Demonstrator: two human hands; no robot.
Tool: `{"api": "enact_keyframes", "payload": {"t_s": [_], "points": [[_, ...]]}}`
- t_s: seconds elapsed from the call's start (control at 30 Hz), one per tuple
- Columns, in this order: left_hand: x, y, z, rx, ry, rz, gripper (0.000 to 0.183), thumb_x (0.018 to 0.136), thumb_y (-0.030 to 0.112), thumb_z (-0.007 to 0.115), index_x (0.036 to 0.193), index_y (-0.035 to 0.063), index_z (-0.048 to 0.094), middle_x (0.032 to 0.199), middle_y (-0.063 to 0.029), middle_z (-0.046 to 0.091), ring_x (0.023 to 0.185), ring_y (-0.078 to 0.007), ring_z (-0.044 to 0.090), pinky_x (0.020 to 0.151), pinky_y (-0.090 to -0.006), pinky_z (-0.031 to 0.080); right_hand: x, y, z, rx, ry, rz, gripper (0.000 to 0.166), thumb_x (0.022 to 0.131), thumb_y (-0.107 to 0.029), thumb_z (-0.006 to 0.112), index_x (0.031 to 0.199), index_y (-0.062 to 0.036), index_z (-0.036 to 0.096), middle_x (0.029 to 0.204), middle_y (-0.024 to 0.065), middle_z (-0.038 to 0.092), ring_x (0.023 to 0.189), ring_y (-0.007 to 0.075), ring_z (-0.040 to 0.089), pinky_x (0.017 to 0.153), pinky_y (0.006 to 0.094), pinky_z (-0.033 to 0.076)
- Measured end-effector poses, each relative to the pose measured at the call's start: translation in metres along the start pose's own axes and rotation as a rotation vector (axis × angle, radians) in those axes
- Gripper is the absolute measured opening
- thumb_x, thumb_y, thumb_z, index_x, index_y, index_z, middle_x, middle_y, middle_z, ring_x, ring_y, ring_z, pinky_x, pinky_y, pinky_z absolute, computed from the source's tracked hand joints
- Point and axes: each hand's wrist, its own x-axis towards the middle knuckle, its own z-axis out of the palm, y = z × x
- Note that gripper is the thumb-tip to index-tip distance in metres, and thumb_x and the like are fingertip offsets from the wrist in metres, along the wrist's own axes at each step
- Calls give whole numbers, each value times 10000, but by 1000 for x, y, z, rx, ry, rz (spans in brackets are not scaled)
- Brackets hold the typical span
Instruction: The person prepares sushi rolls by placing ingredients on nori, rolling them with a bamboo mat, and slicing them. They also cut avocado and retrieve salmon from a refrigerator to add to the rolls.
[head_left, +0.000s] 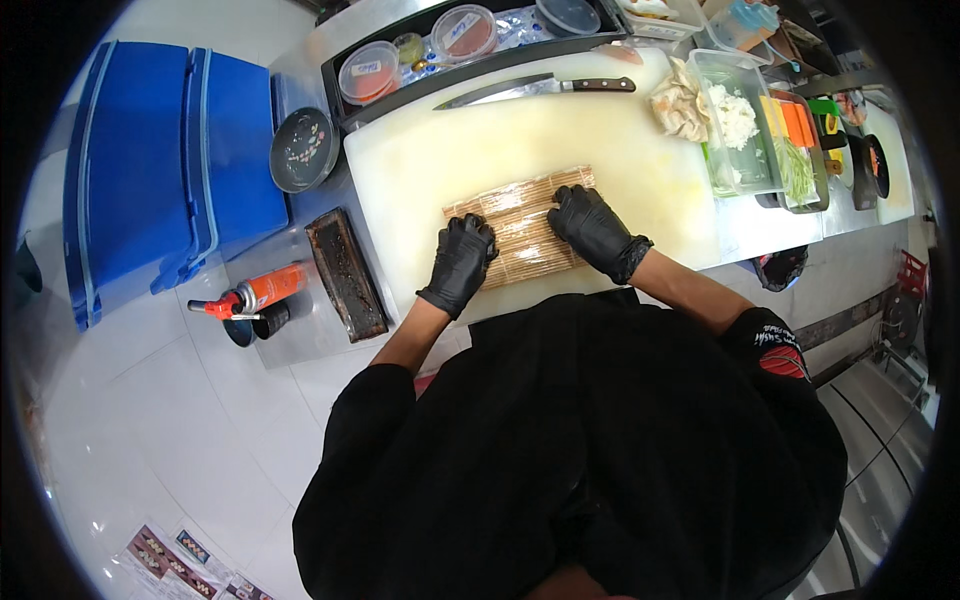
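Note:
A bamboo rolling mat (525, 229), its slats glossy as if wrapped in plastic film, lies on the white cutting board (637, 161). My left hand (463, 256), in a black glove, has its fingers curled over the mat's left side. Over the right side, the fingers of my right hand (592, 225), gloved the same way, are bent down onto the slats. Whatever may be under or inside the mat is hidden. Beyond it, near the board's far edge, a kitchen knife (517, 91) rests with its brown handle to the right.
Left of the board are a dark rectangular dish (346, 276), a round bowl (304, 150) and a gas torch (262, 291). A black tray (480, 64) holds lidded tubs behind. At right stand a crumpled brown cloth or paper (679, 101), a rice container (735, 124) and a vegetable tray (799, 146).

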Motion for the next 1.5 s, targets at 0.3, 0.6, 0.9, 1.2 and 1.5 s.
{"api": "enact_keyframes", "payload": {"t_s": [0.3,0.6,0.9,1.2,1.5], "points": [[-5,-8,15,-71,-3,26,234,731,167,684,897,67,553,985,-141,520,947,-336,485,733,-455,362,5,-3,-8,177,7,-27,77,724,-115,571,740,-44,597,835,155,571,837,302,566,714,418,449],[3,-6,7,-51,45,48,196,742,147,681,802,45,525,896,-174,501,887,-382,488,702,-485,377,53,13,-8,422,-253,31,249,718,-246,720,794,-44,596,889,174,580,900,344,579,746,440,470],[-15,34,-71,118,326,-34,422,755,327,718,1131,155,633,1320,-191,481,1233,-355,413,1014,-468,303,44,7,-50,-18,115,-230,117,788,-159,580,891,-136,632,815,90,612,788,244,612,714,388,468],[-68,25,-49,128,195,-38,131,848,195,616,794,76,610,714,-116,559,709,-307,553,661,-441,420,-32,-32,-61,2,127,78,180,775,-156,640,953,-129,623,865,58,602,847,268,570,805,414,437],[19,5,25,-150,40,129,235,732,129,699,913,70,563,1093,-180,518,1025,-383,466,871,-482,376,14,-6,-2,98,42,-31,82,755,-123,571,773,-62,622,856,159,566,835,312,573,699,412,463]]}}
